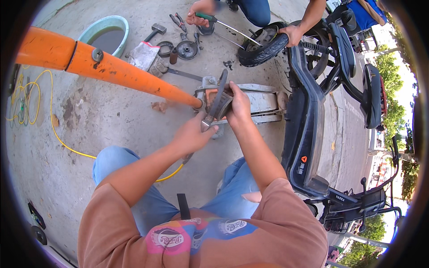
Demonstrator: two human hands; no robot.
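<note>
My left hand (193, 133) is closed on a metal-ended tool (206, 125), with a yellow hose (170, 176) running from below it. My right hand (237, 100) is closed on a dark grey, flattened piece (218, 99), perhaps rubber, which curves up and lies against the tool's tip; its exact shape is hard to make out. Both hands are over a grey floor jack (260, 100) with a long orange handle (125, 73) reaching to the upper left.
A co-worker's hands (292, 35) work a tyre (263, 54) with a long screwdriver (228, 27). A scooter (304, 147) lies along the right. A basin of murky water (125, 31), a hammer (158, 28), pliers (178, 22) and parts (187, 50) lie on the concrete.
</note>
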